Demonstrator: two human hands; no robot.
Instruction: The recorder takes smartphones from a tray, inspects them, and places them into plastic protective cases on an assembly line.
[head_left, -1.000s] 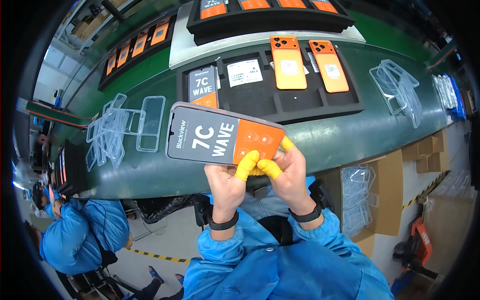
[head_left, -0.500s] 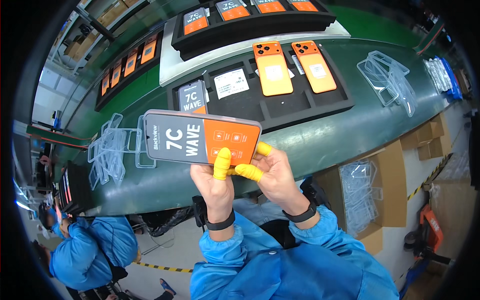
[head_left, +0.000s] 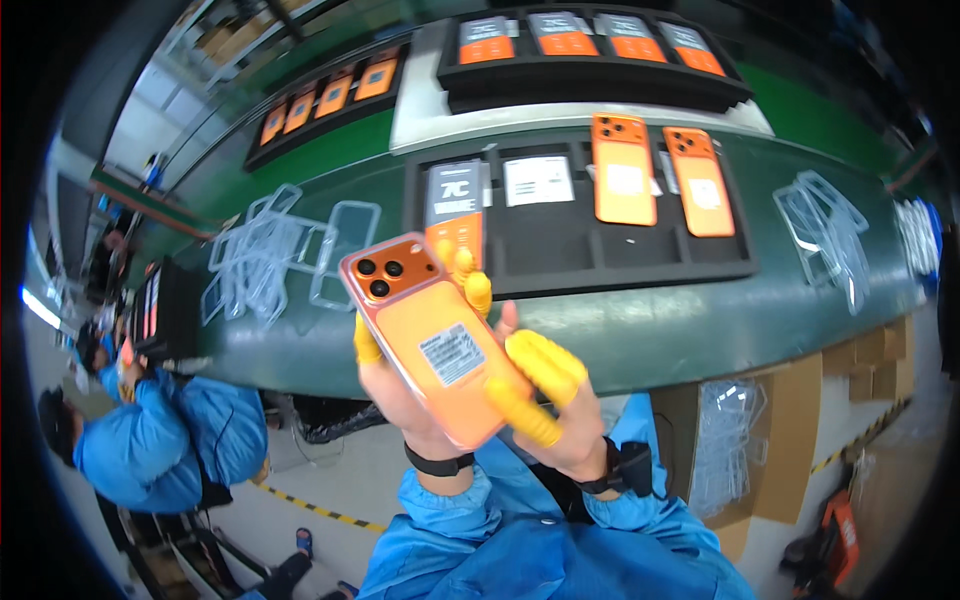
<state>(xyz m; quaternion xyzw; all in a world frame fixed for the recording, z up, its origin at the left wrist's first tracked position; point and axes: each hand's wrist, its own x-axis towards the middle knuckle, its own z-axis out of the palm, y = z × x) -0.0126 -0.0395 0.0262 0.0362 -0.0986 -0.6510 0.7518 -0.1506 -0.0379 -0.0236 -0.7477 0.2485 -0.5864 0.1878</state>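
Left hand: the left hand [head_left: 398, 400] is closed around the orange phone [head_left: 410, 320], cupping it from beneath, with covered fingertips showing at both long edges; this is on the near side of the foam tray [head_left: 530, 255], off its left end.
Right hand: the right hand [head_left: 572, 418] has its fingers bent, in yellow finger covers [head_left: 545, 362], against the phone's lower right edge; I cannot tell whether it pinches or merely rests there.
Orange phone: tilted, back up, lens end pointing toward the foam tray, a printed sticker [head_left: 452, 355] mid-back.
Step in hand: judging by the raised back, handling the phone with its sticker side in sight.
Next move calls for: in my judgement, a firm left-hand hold, with the right fingers securing the lower edge before any turn or set-down.
Carton: an open carton [head_left: 785, 440] with clear cases inside, below the foam tray's right end.
Desk: the green desk [head_left: 320, 350] carries the foam tray, with loose clear cases [head_left: 255, 250] left of it and another clear pile [head_left: 835, 235] right of it.
Tray contents: a grey-and-orange-faced phone [head_left: 455, 195] at the left, a white paper [head_left: 538, 181] next, then two orange-backed phones [head_left: 625, 205] toward the right.
Far tray: a second tray [head_left: 600, 90] beyond the foam tray, bearing four grey-and-orange faces.
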